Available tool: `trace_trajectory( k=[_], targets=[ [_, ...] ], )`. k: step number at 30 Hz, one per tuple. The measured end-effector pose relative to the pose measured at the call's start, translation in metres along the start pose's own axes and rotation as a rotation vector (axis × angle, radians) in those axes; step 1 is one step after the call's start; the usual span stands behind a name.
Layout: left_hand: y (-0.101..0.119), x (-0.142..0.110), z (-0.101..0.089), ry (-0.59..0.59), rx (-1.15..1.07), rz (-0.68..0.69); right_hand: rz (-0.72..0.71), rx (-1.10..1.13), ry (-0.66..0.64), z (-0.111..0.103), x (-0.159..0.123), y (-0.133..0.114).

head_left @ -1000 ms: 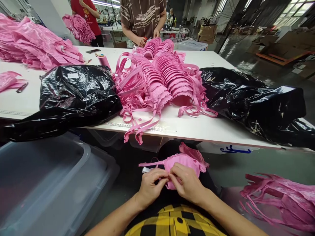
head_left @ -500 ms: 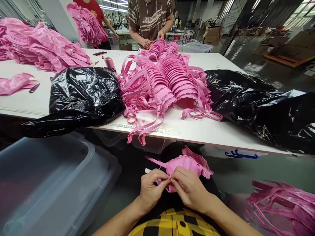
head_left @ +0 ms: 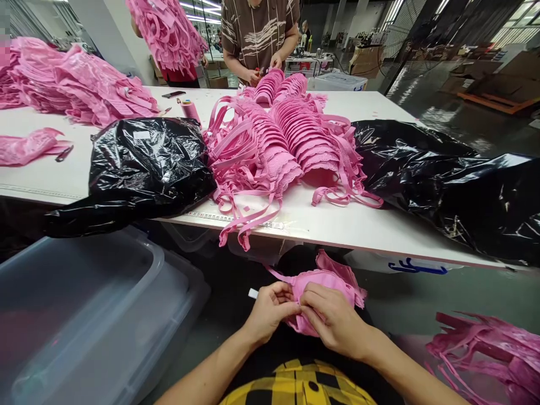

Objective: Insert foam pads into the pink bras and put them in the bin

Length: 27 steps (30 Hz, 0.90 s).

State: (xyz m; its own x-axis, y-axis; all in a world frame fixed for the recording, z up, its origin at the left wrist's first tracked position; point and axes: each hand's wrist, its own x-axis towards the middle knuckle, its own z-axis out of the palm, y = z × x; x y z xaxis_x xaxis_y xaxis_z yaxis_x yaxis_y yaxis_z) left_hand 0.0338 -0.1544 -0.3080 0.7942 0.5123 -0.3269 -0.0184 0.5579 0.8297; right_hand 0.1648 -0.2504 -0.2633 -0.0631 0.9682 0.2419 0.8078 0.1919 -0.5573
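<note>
A pink bra [head_left: 328,279] rests over my lap, below the front edge of the table, with a strap reaching out to the upper left. My right hand [head_left: 333,318] is closed, its thumb and fingers pinching the near edge of the bra. Close beside it, my left hand [head_left: 272,312] has its fingers curled and its thumb pressed on the same edge, almost touching the right fingertips. Whatever small part lies between the fingertips is hidden. A small white tag [head_left: 253,293] sticks out just left of my left hand.
Stacked pink bras [head_left: 274,140] stand on the white table [head_left: 333,225] between black plastic bags [head_left: 147,169] [head_left: 464,185]. Clear bins [head_left: 139,304] are at lower left, pink pieces [head_left: 498,349] at lower right. A person [head_left: 259,39] works across the table; another person carries pink bras [head_left: 169,39].
My left hand has shifted slightly right and its fingers have loosened from a tight pinch. My right hand moved a little right with the bra. The person behind moved right with the bundle.
</note>
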Motion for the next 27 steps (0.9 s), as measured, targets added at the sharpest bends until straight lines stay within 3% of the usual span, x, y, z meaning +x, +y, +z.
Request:
trace_trajectory(
  k=[4, 7, 14, 17, 21, 22, 27],
  targets=[
    [0.010, -0.002, -0.003, -0.162, 0.117, -0.025, 0.000, -0.015, -0.056, -0.004, -0.005, -0.005],
    [0.008, -0.004, -0.003, -0.209, 0.231, -0.025, -0.031, -0.036, -0.089, -0.005, -0.008, -0.010],
    [-0.002, -0.007, 0.008, -0.030, 0.617, 0.269, -0.105, -0.093, -0.076, 0.003, -0.012, -0.018],
    [0.002, -0.006, 0.004, -0.042, 0.432, 0.241, -0.067, -0.042, -0.037, -0.004, -0.015, -0.014],
    [0.008, -0.004, -0.014, -0.037, 0.138, 0.025, 0.148, -0.098, 0.152, -0.019, -0.016, 0.011],
    [0.009, -0.003, -0.018, -0.040, 0.098, -0.025, 0.224, -0.112, 0.142, -0.021, -0.015, 0.018],
    [0.009, -0.001, -0.024, -0.025, -0.005, -0.163, 0.490, 0.059, -0.164, -0.011, -0.003, 0.041]
  ],
)
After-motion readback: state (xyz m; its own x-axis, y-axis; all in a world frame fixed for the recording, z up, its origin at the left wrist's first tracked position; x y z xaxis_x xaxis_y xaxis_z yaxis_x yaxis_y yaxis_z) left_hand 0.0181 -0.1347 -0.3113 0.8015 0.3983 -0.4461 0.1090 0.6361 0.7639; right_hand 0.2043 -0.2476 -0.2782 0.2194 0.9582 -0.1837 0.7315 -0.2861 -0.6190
